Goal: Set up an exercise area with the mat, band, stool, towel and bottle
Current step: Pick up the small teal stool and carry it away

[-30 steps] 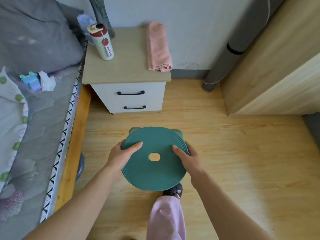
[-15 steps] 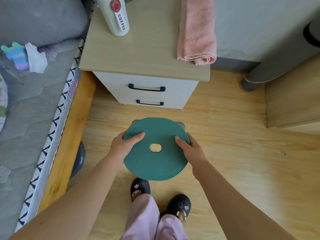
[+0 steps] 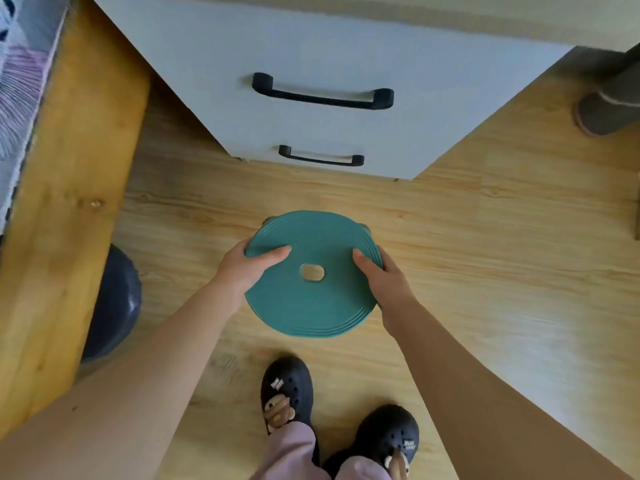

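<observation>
A round teal stool [image 3: 308, 299] with a small oval hole in its seat is in front of the nightstand, seen from above. My left hand [image 3: 246, 268] grips its left rim, thumb on top of the seat. My right hand [image 3: 381, 278] grips the right rim the same way. I cannot tell whether the stool's feet touch the wooden floor. The foot of the rolled grey mat [image 3: 609, 109] stands at the far right. Bottle, towel and band are out of view.
The white nightstand [image 3: 207, 64] with two black drawer handles fills the top. The wooden bed frame [image 3: 62, 202] runs along the left, a dark round object [image 3: 114, 303] beneath it. My feet in dark clogs [image 3: 287, 393] stand just behind the stool.
The view has tilted down and moved closer to the nightstand; its top with bottle and towel has left the frame. Both hands keep the same hold on the stool, now lower.
</observation>
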`<state>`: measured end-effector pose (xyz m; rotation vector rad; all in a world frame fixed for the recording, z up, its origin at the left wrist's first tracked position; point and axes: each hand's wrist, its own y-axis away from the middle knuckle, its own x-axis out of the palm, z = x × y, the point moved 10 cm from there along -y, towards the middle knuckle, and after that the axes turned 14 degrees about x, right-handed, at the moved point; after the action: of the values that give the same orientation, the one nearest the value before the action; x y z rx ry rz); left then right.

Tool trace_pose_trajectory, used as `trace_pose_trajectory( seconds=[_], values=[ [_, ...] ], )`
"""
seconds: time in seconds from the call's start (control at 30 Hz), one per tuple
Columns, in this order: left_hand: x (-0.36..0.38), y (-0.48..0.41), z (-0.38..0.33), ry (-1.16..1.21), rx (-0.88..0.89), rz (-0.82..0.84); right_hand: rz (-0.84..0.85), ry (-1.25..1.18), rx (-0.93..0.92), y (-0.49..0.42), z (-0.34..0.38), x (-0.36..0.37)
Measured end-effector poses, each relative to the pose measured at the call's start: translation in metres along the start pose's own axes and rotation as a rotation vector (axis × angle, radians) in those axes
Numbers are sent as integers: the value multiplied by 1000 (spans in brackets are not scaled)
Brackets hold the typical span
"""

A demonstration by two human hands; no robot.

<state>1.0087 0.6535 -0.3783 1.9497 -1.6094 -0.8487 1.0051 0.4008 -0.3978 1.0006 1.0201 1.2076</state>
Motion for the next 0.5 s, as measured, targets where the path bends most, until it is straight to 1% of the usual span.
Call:
trace_pose_trajectory(
  seconds=[0.13,0.3,0.43,0.5],
  values=[
    [0,-29,30,-15,-10,10,3,13,10,-37,-9,9],
    [-3,-35,41,-48,4,6,2,35,28,-44,-16,13],
    [-3,-25,29,-173,29,20,-57,138,15,-22,-5,9],
    [-5,-10,11,-309,72,-12,-100,209,-12,-2,8,2]
  ],
)
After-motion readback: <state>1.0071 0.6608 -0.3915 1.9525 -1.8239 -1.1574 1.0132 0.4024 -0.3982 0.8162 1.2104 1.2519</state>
